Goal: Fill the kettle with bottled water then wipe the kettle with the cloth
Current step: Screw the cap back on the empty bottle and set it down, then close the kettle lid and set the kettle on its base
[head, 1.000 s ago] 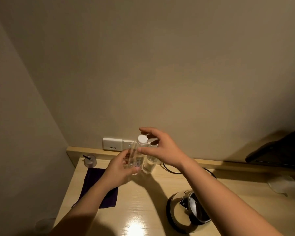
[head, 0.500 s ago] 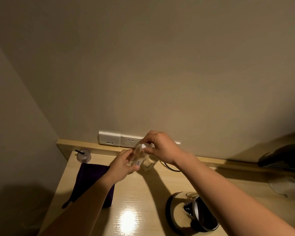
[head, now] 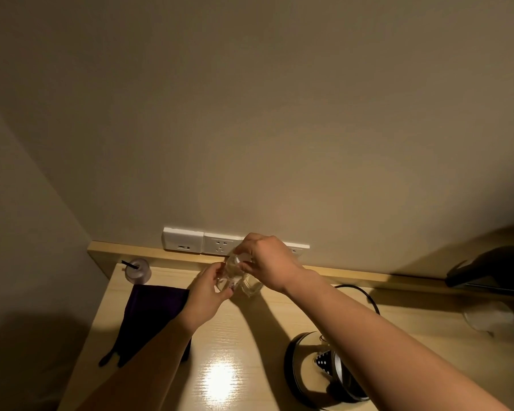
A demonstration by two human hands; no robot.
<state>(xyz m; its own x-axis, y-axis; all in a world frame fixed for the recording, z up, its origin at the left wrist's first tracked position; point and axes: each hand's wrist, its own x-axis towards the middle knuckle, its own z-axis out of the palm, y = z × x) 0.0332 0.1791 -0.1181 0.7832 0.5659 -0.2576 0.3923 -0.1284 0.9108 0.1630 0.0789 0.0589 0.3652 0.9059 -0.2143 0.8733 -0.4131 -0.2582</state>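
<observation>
Gripping the clear bottle point(head: 230, 277) around its body, the left hand point(head: 204, 295) held it above the table point(head: 250, 336), while the right hand point(head: 267, 262) was closed over its cap. Left of the bottle lay the purple cloth point(head: 149, 315); the open kettle point(head: 318, 366) stood nearer, to its right.

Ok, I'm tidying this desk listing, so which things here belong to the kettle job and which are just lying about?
In use:
- water bottle, held by left hand, right hand at its cap
- kettle, lid open
- purple cloth

Lying about:
- second clear bottle behind the hands
- small cup with black straw
- wall sockets
- clear object at right edge
</observation>
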